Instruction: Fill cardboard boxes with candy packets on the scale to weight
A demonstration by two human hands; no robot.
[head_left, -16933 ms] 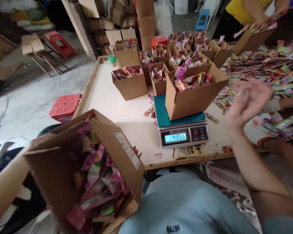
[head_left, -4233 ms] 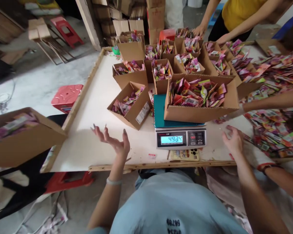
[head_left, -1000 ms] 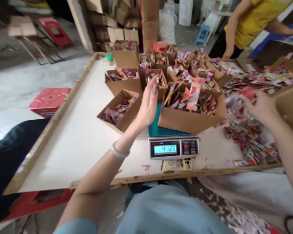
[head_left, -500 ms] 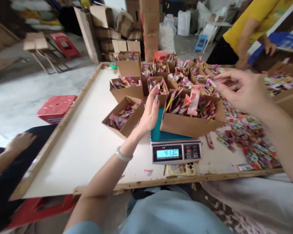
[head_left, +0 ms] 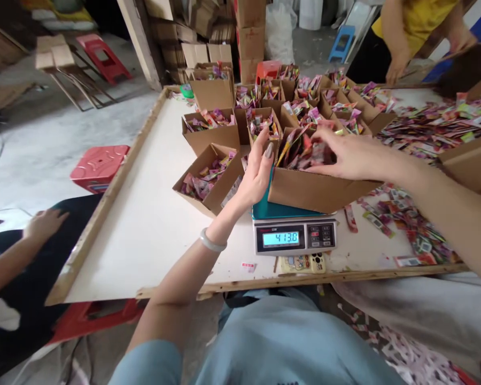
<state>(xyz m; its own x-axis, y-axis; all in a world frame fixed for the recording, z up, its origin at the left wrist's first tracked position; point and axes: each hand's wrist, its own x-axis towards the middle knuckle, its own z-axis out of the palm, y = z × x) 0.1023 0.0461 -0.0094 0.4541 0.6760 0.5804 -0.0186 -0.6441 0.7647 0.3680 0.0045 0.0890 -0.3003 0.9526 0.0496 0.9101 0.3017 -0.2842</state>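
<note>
A small cardboard box (head_left: 324,190) full of wrapped candy packets (head_left: 299,152) sits tilted on a digital scale (head_left: 294,235) with a teal pan. The scale's display reads about 413. My left hand (head_left: 256,174) is at the box's left side, fingers stretched upward and holding nothing. My right hand (head_left: 344,152) reaches over the box's right part, thumb and fingers spread wide around blurred reddish packets. Whether the fingertips press on any packet is hard to see.
Several filled boxes (head_left: 214,99) stand behind the scale, with another (head_left: 208,179) to its left. Loose packets (head_left: 433,230) cover the right side. A phone (head_left: 300,263) lies below the scale. A person in yellow (head_left: 420,32) stands across the table; another person's hand (head_left: 44,224) rests at left.
My right hand has moved left and down from beside the box to the packets inside it. My left hand stays by the box. The whole view has shifted slightly.
</note>
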